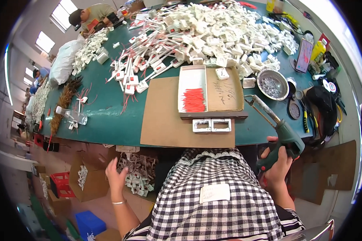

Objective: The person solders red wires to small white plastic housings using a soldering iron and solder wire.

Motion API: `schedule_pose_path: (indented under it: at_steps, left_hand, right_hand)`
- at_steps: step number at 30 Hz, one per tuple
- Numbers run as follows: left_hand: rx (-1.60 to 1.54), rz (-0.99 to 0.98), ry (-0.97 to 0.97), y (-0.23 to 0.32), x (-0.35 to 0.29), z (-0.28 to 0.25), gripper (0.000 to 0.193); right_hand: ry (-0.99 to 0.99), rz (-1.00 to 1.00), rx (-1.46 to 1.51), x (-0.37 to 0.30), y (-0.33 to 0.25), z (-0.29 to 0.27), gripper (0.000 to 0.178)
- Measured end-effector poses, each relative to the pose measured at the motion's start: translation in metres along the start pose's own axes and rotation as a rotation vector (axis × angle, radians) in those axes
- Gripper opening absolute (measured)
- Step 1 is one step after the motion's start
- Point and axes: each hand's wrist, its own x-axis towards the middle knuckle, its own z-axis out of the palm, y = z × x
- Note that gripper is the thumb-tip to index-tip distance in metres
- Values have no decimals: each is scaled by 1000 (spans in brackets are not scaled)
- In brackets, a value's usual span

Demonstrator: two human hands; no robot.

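Right hand (pixel 278 168) fingers around green soldering gun (pixel 283 138) grip.

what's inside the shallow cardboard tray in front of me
The cardboard tray holds a bundle of red wires in its white left section and one white switch part at the back. Whatever lies under the wires is covered.

Bright window daylight, sharp centre, strong fisheye bending and dark rim.
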Motion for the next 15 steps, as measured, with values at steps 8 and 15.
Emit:
schedule_pose_path:
  at_steps: [8, 15]
  left_hand:
    - [-500, 903, -94, 295, 134, 22, 35]
    - [-295, 1117, -306, 419, 212, 123, 42]
  right_hand:
    - [248, 31, -7, -9, -2, -24, 39]
    - [348, 17, -19, -10, -8, -29, 40]
